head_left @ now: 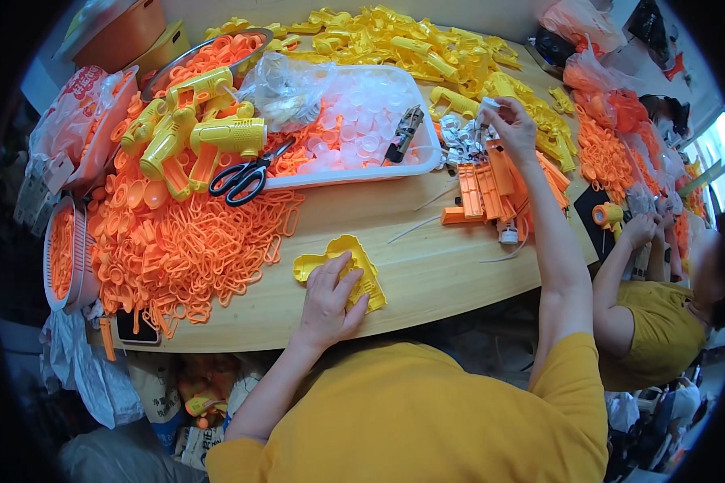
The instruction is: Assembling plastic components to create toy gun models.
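A yellow plastic toy-gun shell half lies on the table in front of me, its hollow side up. My left hand rests over it with fingers spread, touching its edge and inside. My right hand is stretched out to the far right, thumb and fingers pinching a small whitish part whose exact kind I cannot make out. Just below that hand is a heap of small silvery parts. Beside the heap, orange plastic pieces are stacked, with thin white wires sticking out.
Orange clip-like links heap on the left, with yellow toy guns on top and black scissors beside them. A white tray holds clear caps. Yellow shells pile up behind. A co-worker's hand is at the right.
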`<act>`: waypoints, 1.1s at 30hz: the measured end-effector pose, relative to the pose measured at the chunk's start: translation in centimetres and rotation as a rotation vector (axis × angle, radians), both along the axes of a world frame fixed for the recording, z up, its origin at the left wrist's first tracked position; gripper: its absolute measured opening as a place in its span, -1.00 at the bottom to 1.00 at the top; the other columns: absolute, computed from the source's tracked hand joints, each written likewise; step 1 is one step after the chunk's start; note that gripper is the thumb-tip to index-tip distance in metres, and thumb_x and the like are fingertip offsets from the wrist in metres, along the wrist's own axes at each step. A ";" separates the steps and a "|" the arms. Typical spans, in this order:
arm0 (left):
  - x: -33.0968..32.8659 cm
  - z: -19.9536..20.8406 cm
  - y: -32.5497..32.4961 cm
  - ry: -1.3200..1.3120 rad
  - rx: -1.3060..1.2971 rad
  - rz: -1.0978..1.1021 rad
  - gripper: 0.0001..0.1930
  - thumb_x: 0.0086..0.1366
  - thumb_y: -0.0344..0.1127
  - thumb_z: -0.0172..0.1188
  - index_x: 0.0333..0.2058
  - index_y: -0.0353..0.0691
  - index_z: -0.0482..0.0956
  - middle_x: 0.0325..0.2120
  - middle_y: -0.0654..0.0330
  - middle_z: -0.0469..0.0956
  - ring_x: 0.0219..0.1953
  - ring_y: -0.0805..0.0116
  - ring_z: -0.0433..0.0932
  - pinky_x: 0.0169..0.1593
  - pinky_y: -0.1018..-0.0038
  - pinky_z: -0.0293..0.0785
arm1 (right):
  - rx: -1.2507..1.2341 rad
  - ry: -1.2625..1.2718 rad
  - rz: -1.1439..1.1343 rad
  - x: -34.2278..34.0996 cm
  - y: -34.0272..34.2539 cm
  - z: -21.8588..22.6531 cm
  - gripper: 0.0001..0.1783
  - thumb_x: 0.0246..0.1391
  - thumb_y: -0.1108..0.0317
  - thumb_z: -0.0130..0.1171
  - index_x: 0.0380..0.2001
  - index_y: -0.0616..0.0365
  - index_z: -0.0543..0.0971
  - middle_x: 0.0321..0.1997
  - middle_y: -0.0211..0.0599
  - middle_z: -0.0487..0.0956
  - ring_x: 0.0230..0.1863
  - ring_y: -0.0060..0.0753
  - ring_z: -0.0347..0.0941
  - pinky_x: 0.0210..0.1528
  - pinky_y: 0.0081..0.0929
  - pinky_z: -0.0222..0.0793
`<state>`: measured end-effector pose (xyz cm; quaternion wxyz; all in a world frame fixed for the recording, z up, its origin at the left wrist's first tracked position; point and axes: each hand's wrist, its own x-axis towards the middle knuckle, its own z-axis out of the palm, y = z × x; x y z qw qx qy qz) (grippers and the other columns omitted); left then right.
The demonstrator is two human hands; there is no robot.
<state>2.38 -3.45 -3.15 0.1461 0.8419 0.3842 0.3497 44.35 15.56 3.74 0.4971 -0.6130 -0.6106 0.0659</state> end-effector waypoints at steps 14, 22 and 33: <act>-0.1 0.9 0.2 -0.142 0.082 -0.017 -0.53 0.03 -0.34 0.33 -0.05 -0.30 0.47 0.00 -0.06 0.40 0.06 -0.04 0.39 0.12 0.19 0.32 | 0.256 0.897 0.318 -8.0 -4.4 6.8 -0.71 0.15 0.26 0.16 -0.16 0.12 0.34 -0.31 -0.28 0.58 -0.33 -0.43 0.60 -0.31 -0.38 0.60; 5.7 9.1 3.6 -0.578 -0.098 -0.040 -0.52 0.14 -0.38 0.29 0.03 -0.37 0.41 -0.02 -0.06 0.44 0.02 0.06 0.46 0.04 0.34 0.40 | 0.263 0.977 0.576 -17.5 -10.8 9.5 -0.67 0.19 0.22 0.08 -0.12 0.18 0.29 -0.19 -0.16 0.54 -0.24 -0.32 0.59 -0.25 -0.27 0.61; 0.2 8.2 4.6 -0.566 -0.493 -0.014 -0.83 0.19 -0.53 0.22 -0.22 -0.29 0.54 -0.36 0.29 0.55 -0.31 0.58 0.53 -0.21 0.60 0.49 | -0.553 1.101 0.841 -18.1 -15.1 3.7 -0.36 -0.11 0.43 0.21 0.12 0.21 0.30 -0.01 -0.05 0.51 -0.07 -0.09 0.55 -0.03 -0.15 0.52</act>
